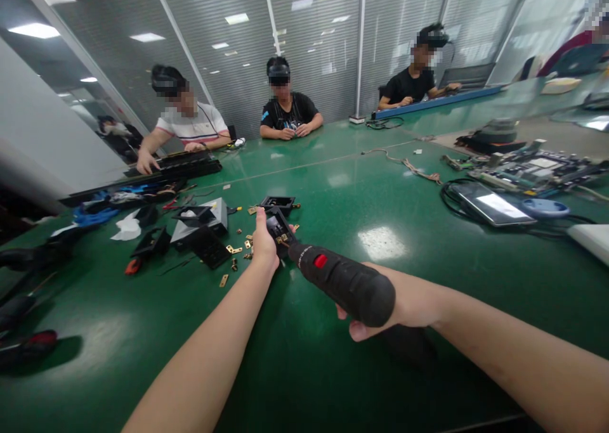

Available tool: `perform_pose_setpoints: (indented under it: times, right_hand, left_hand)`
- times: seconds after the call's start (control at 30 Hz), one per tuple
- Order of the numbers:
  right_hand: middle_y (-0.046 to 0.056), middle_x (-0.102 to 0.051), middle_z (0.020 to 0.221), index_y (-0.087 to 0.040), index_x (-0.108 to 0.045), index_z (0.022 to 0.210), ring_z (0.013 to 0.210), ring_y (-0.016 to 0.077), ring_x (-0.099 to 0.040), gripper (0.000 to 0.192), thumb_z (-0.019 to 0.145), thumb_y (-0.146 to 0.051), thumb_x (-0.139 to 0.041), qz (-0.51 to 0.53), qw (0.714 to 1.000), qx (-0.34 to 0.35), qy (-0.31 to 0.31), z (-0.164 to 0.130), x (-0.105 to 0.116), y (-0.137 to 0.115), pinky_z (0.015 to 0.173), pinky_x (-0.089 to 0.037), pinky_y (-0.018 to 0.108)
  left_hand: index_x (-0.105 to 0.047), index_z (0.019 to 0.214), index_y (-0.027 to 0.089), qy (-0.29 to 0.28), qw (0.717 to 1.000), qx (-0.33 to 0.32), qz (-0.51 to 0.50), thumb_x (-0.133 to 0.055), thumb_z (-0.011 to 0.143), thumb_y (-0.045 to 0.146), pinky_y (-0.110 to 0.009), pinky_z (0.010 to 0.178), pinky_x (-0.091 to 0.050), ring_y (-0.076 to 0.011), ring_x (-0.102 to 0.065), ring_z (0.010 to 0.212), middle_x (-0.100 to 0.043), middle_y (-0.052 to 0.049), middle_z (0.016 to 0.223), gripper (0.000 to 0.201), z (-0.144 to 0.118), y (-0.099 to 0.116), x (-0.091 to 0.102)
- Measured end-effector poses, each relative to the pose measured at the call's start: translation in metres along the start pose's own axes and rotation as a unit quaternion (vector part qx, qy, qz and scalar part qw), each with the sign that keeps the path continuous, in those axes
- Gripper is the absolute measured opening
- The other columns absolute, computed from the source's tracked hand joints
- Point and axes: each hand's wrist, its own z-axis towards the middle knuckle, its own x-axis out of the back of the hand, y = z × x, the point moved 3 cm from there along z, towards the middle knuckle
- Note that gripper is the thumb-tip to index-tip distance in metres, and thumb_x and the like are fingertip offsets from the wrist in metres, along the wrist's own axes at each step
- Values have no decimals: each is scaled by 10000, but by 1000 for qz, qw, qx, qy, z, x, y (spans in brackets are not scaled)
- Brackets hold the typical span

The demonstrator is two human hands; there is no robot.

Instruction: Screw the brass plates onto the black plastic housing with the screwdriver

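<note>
My left hand (265,246) grips a small black housing (280,220) with brass-coloured pieces inside, its thumb up along the near side. In my right hand (375,319) is a black power screwdriver (342,277) with a red switch. The driver's bit points into the housing; whether it sits on a screw I cannot tell. The driver's body hides most of my right fingers. Beneath and left of the housing, loose brass pieces (233,250) lie scattered on the green table (323,186). Just behind stands another black housing (278,203).
To the left lie a grey box (219,217), black plastic parts (209,246), a white tissue (127,227) and blue gloves (92,213). Circuit boards (533,167), a phone-like device (495,203) and cables are at the right. Several people sit across the table, one person (290,113) directly opposite.
</note>
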Motion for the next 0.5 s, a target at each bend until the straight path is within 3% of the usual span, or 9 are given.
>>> perform_pose_setpoints:
  times: [0.2,0.4,0.5]
  right_hand:
    - [29,-862,929,-178,-842,970,869,207,-839,489,697,-325,-1220,55,998,-8,-26,1,-6,3,885,-739,358]
    - [46,-891,973,-172,-851,1006,739,191,-815,618,563,-323,-1254,82,996,-27,-19,9,-1,20,680,-675,287]
    - [50,-887,955,-162,-857,1009,724,189,-811,588,594,-335,-1237,109,994,-16,-14,13,3,33,665,-691,293]
  left_hand:
    - [-803,998,179,1,999,-14,30,-699,946,1060,-392,656,-697,-322,-872,770,-842,-166,836,888,0,-4,-3]
    - [-803,982,204,11,994,-90,69,-818,845,1060,-396,778,-686,-327,-862,901,-814,-107,836,868,7,-5,2]
    - [-776,909,216,6,989,-123,82,-855,804,1055,-375,772,-642,-303,-824,886,-790,-82,823,849,7,-3,2]
